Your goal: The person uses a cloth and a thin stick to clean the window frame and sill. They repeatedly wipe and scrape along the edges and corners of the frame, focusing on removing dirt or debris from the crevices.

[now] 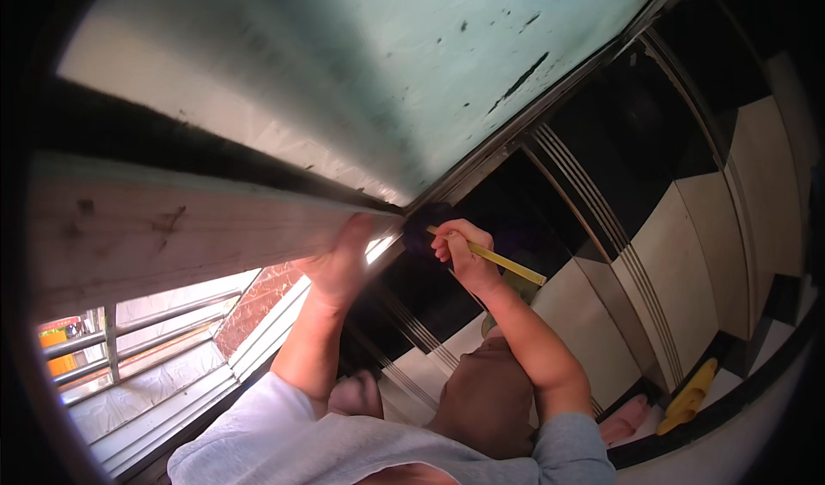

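Observation:
My left hand (341, 263) grips the end of a long pale board (193, 217), its thumb over the near face and most of the other fingers hidden. In my right hand (469, 253) is a slim, straight yellow tool (512, 268); its exact kind is unclear. One end of the tool pokes out past my fingers, close to the dark corner beside the board's end. Above both hands spreads a large pale blue-green panel (464, 72) with black scuffs and a dark edge strip (522, 134).
A window with metal bars (174, 308) and a white sill (161, 382) lies to the left. Black and cream tiled steps (664, 259) with grooved strips run along the right. A yellow slipper (689, 398) and a pink slipper (625, 420) lie at the lower right.

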Demonstrator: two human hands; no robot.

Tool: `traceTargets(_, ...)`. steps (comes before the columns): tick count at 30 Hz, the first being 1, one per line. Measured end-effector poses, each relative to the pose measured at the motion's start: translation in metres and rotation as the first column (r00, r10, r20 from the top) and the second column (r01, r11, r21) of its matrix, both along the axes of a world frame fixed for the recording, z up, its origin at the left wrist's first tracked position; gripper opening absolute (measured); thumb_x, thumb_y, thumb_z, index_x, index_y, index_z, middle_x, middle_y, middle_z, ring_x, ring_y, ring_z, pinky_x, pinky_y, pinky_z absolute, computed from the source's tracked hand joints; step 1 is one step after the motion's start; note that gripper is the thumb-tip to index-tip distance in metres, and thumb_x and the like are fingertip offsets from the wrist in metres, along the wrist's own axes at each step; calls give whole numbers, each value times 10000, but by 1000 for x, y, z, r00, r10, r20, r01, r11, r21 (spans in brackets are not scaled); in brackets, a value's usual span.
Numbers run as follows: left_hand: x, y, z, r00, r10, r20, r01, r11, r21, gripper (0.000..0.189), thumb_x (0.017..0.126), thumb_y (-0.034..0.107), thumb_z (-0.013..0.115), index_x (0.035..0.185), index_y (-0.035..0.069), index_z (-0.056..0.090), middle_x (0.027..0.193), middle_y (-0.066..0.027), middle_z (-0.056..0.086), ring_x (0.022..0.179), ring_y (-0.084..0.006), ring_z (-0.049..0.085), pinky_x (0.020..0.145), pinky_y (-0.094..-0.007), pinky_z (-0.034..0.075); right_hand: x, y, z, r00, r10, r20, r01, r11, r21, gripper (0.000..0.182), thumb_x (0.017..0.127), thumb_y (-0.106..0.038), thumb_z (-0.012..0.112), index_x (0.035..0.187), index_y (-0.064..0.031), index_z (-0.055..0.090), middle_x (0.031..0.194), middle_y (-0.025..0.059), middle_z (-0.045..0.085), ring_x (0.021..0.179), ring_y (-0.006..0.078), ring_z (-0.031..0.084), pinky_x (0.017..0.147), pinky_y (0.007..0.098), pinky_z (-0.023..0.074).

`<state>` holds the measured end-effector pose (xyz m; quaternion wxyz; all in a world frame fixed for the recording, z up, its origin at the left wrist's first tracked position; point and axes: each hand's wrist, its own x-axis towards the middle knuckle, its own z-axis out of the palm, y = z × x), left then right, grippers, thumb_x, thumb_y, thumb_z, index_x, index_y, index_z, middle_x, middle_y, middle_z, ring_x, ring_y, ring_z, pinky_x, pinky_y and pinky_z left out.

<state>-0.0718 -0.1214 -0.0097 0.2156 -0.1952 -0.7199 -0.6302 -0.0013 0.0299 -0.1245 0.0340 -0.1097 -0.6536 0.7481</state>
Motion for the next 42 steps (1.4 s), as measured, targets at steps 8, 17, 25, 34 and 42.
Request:
traceTargets(8,-3,-2,1,1000,-22,-14,22,1000,-19,237,858,227,655,922,1,619,888,-12,602,810,-115,524,780,-267,418,4,-9,1,997,-2,-83,15,988,152,157,840,-68,450,833,16,583,670,109,592,567,173,576,526,271,468)
traceTargets(17,-4,1,2,998,-14,-54,12,999,-48,214,861,198,647,933,-2,618,917,-31,608,849,-130,542,809,-276,418,15,-38,-6,861,196,-469,203,713,671,101,667,36,530,762,3,519,687,118,547,571,290,551,511,350,469)
traceTargets(25,-1,-5,9,999,-53,-6,51,989,-140,218,872,210,631,844,-5,614,825,-15,585,770,-123,505,746,-267,413,9,-16,-1,990,-72,125,95,978,-188,217,841,-124,412,809,-13,596,676,55,592,545,86,526,492,207,426)
traceTargets(34,57,-44,-78,690,109,715,-22,991,-130,292,917,231,551,1086,-3,505,997,-72,555,942,-128,495,862,-262,374,3,-12,-2,989,-110,96,126,975,-181,228,820,-106,392,772,11,582,652,84,600,519,112,543,475,227,444)
traceTargets(42,94,-9,-175,591,227,774,90,935,-343,343,888,185,591,1149,-32,541,1115,-117,548,1017,-189,521,889,-297,409,0,-12,2,991,-81,109,100,980,-172,217,799,-97,396,765,9,583,628,67,578,516,105,524,485,234,439)
